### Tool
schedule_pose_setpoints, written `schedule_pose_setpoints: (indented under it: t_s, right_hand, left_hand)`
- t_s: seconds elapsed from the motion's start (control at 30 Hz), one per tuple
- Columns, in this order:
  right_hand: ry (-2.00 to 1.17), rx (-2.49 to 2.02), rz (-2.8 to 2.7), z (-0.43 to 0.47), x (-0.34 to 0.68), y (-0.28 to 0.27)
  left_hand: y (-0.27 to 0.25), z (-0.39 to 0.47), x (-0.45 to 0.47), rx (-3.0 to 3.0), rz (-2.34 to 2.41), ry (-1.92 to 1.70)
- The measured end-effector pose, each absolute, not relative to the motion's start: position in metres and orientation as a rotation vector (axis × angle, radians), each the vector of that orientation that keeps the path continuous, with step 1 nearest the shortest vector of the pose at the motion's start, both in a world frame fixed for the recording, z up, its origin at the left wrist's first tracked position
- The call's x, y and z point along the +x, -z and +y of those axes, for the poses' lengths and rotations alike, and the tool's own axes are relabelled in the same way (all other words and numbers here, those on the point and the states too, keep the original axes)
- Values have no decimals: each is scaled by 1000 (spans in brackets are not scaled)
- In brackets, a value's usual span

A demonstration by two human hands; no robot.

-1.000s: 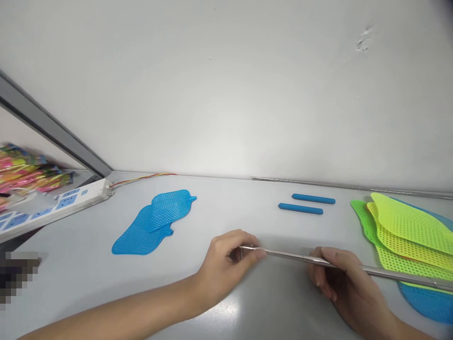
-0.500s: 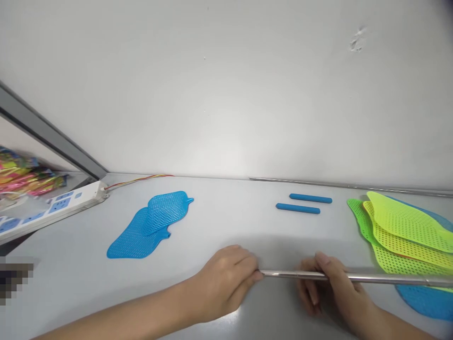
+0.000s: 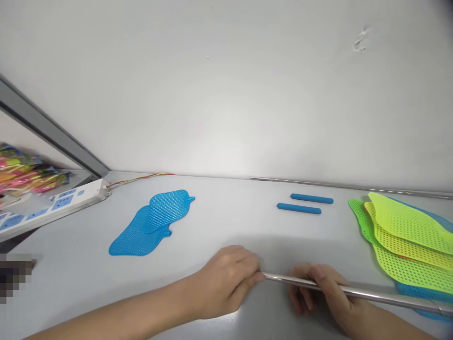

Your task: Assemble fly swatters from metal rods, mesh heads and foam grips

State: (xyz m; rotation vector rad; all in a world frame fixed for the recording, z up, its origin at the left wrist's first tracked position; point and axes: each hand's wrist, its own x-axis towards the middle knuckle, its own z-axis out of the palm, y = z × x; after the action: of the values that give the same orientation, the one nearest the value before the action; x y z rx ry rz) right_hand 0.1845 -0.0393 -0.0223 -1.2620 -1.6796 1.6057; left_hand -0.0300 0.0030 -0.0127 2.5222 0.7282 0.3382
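Observation:
A shiny telescopic metal rod (image 3: 382,297) runs from the front middle of the table off past the right edge. My left hand (image 3: 233,281) is closed around its thin end, hiding the tip. Farther along, my right hand (image 3: 325,288) grips the rod between thumb and fingers. Beyond the hands lie two blue handle sleeves, a nearer one (image 3: 299,208) and a farther one (image 3: 312,198), side by side. To the left, two blue mesh fly swatter heads overlap, the upper one (image 3: 169,210) partly covering the lower one (image 3: 136,238).
Yellow, green and blue mesh swatter heads (image 3: 406,231) are piled at the right, under the rod. Another thin metal rod (image 3: 318,184) lies along the wall. A white power strip (image 3: 67,203) with a cable stands at left, near colourful packets (image 3: 28,170) beyond a grey post.
The rod has tilted, its right part now lower and nearer me. My right hand has slid slightly left and down along it; my left hand stays almost in place.

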Motion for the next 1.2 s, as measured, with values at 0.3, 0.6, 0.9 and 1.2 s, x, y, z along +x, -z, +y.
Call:
schedule_pose_setpoints:
  t_s: [0.3, 0.6, 0.9, 1.2]
  right_hand:
    - [-1734, -1132, -1244, -32, 182, 35]
    - [-1750, -1156, -1103, -28, 183, 27]
    - [-1748, -1106, -968, -27, 181, 26]
    - [-1832, -1002, -1203, -22, 184, 35]
  left_hand:
    - [14, 2, -25, 2497, 829, -384]
    - [12, 1, -27, 2384, 970, -520]
    - [14, 0, -27, 2524, 1004, -516]
    - [25, -3, -27, 2787, 1023, -416]
